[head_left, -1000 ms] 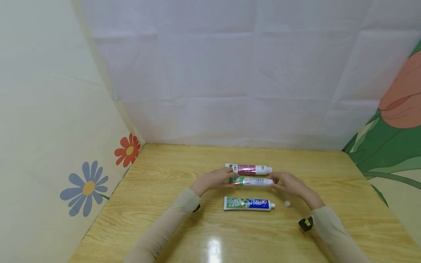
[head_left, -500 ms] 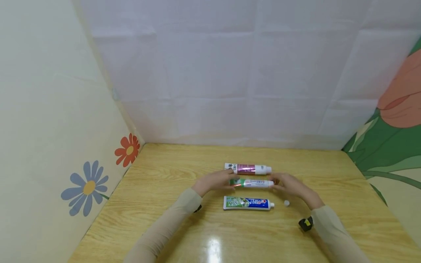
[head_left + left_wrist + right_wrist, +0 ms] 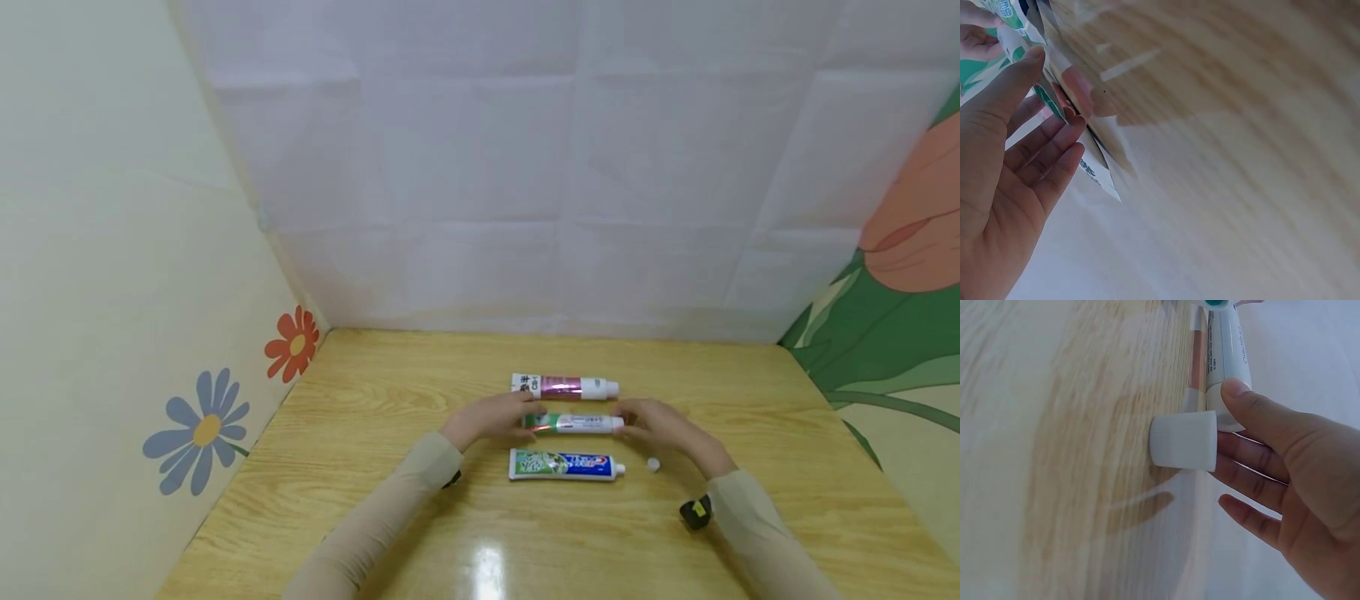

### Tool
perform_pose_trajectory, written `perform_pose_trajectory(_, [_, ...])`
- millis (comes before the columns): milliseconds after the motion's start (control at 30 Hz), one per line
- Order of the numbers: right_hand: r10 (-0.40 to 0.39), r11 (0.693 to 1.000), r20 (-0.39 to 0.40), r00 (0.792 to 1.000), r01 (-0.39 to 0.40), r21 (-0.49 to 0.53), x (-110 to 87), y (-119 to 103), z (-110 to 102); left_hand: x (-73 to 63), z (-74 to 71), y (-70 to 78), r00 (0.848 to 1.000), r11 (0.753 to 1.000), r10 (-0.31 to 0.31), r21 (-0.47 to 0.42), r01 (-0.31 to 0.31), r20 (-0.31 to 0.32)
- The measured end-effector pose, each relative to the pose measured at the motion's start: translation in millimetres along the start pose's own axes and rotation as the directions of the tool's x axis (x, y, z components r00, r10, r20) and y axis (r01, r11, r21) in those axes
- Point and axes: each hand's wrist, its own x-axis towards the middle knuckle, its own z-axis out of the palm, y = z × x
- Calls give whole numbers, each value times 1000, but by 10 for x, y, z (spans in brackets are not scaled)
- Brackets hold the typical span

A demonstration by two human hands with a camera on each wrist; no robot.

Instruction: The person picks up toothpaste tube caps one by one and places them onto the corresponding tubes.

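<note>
A green and white toothpaste tube [image 3: 577, 423] lies crosswise between two others on the table. My left hand [image 3: 495, 418] pinches its flat green end, with the thumb on the near side in the left wrist view. At the capped end, my right hand [image 3: 660, 427] holds the white cap [image 3: 1225, 407] between thumb and fingers. Behind lies a pink and white toothpaste tube [image 3: 562, 387]. Nearer to me rests a blue and green toothpaste tube [image 3: 564, 465] with a bare nozzle. A loose white cap [image 3: 654, 464] stands to the right of that nozzle.
The wooden table [image 3: 405, 533] meets a white cloth backdrop [image 3: 480, 167] at its far edge. A flower-patterned wall [image 3: 112, 333] stands to the left, another patterned panel [image 3: 915, 333] to the right.
Both hands have shifted slightly toward me with the green and white toothpaste tube, widening its gap from the pink tube. The other tubes and the loose cap stay where they were.
</note>
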Motion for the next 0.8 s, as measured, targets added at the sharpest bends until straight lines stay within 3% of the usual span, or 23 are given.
perform_pose_trajectory(533, [-15,999,-22,1000,15,-32,14,44,43,24,79,-44,1000,1000,-23,-12,23,8])
perform_pose_trajectory(800, [-31,999,-47,998,30,-30,21,62,58,24,46,-49,1000,1000,-24,-5,24,3])
